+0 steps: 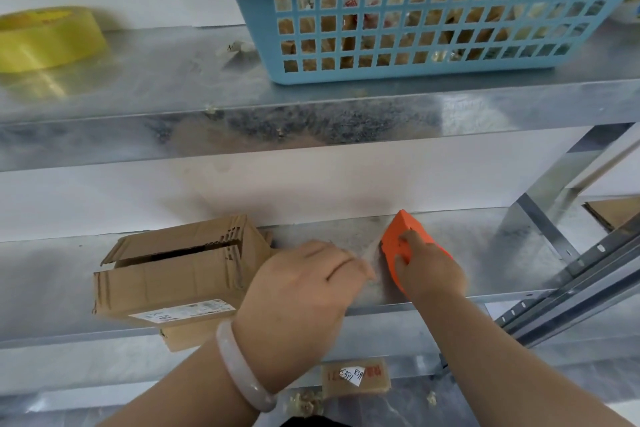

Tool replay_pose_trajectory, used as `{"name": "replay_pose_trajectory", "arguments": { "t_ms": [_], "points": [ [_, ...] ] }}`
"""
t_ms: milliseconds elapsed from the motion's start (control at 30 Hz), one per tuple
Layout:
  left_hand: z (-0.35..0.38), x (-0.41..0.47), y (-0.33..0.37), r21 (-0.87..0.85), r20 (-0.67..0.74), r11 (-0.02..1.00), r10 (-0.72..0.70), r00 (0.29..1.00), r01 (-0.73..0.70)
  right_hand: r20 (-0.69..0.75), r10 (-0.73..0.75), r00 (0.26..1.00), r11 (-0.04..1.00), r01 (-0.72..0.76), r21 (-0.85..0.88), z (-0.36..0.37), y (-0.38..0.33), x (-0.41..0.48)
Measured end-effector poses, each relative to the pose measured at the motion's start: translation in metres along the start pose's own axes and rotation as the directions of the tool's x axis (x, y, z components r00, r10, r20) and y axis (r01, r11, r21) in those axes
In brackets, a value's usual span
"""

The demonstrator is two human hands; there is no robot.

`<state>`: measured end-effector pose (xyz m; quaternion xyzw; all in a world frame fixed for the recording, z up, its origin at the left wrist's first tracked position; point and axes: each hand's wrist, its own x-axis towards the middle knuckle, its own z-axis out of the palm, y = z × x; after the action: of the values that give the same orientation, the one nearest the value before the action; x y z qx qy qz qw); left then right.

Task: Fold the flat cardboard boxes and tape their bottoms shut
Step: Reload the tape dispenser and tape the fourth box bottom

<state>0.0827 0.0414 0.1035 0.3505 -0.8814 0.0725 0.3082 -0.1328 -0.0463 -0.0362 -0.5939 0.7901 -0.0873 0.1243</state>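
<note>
Your right hand [429, 270] is gripping the orange dispenser [398, 236], fingers wrapped over its top, nose pointing up and away from you. Your left hand [304, 288] is curling its fingers just beside it. It is blurred, but it looks to be pinching the end of a clear tape [372, 248] strip running faintly from the dispenser mouth, so read that hand as closed on tape. Both hands are hovering low over the lower shelf [485, 253].

The box [173, 274] is sitting on that same shelf, left of both hands, with your left hand much nearer, just beside its right end. Its long axis is lying left-right along the shelf, and the upward face is showing two flaps with a dark gap between them, also running left-right. No tape is showing on that seam.

Judgement: the strip is needing to travel left, and it is already lying roughly in line with the seam. Lead with the left hand and let the dispenser trail.

Upper shelf: yellow roll [48, 38] far left, blue basket [263, 45] at right, both well apart from the hands.
</note>
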Motion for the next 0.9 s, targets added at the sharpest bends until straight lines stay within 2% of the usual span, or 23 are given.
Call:
{"name": "replay_pose_trajectory", "arguments": {
  "t_ms": [133,233,300,367,400,500,600,700,733,767,833,867,900],
  "points": [
    [-0.031,0.013,0.013,-0.044,-0.088,0.999,-0.011,0.996,0.007,0.018,0.119,0.993,0.984,-0.120,0.129,-0.016,-0.001,0.020],
    [-0.055,0.025,-0.011,-0.028,0.021,0.990,-0.139,0.990,0.140,0.039,0.088,0.995,0.992,-0.091,0.090,-0.020,0.004,0.028],
    [-0.068,0.030,-0.029,-0.147,0.082,0.944,-0.285,0.955,0.294,0.004,0.042,0.999,0.999,-0.042,0.020,-0.012,0.006,0.025],
    [-0.076,0.028,-0.044,-0.358,0.088,0.814,-0.459,0.884,0.458,-0.011,-0.001,1.000,0.999,0.000,-0.043,-0.002,0.003,0.018],
    [-0.078,0.025,-0.049,-0.489,0.114,0.704,-0.534,0.838,0.515,0.021,-0.014,1.000,0.997,0.015,-0.080,0.003,0.001,0.013],
    [-0.079,0.016,-0.057,-0.771,0.220,0.363,-0.618,0.755,0.523,0.097,-0.060,0.994,0.976,0.079,-0.205,0.010,-0.006,0.003],
    [-0.073,0.007,-0.059,-0.871,0.324,0.090,-0.634,0.702,0.483,0.124,-0.049,0.991,0.962,0.080,-0.260,0.009,-0.009,0.005],
    [-0.067,-0.002,-0.061,-0.910,0.365,-0.098,-0.648,0.668,0.402,0.155,0.005,0.988,0.960,0.039,-0.277,-0.001,-0.010,0.005],
    [-0.066,-0.006,-0.063,-0.917,0.373,-0.147,-0.641,0.671,0.370,0.107,-0.024,0.994,0.962,0.052,-0.267,-0.007,-0.012,0.002],
    [-0.065,-0.009,-0.065,-0.919,0.386,-0.194,-0.623,0.680,0.344,0.019,-0.088,0.996,0.976,0.090,-0.198,-0.012,-0.015,-0.002],
    [-0.063,-0.013,-0.066,-0.915,0.404,-0.270,-0.596,0.694,0.301,-0.105,-0.261,0.960,0.954,0.273,0.125,-0.025,-0.030,-0.020],
    [-0.062,-0.014,-0.066,-0.910,0.412,-0.305,-0.587,0.697,0.281,-0.112,-0.337,0.935,0.857,0.354,0.374,-0.033,-0.044,-0.033],
    [-0.061,-0.014,-0.065,-0.904,0.421,-0.338,-0.584,0.695,0.263,-0.065,-0.399,0.915,0.704,0.351,0.618,-0.043,-0.060,-0.046]
  ]
}}
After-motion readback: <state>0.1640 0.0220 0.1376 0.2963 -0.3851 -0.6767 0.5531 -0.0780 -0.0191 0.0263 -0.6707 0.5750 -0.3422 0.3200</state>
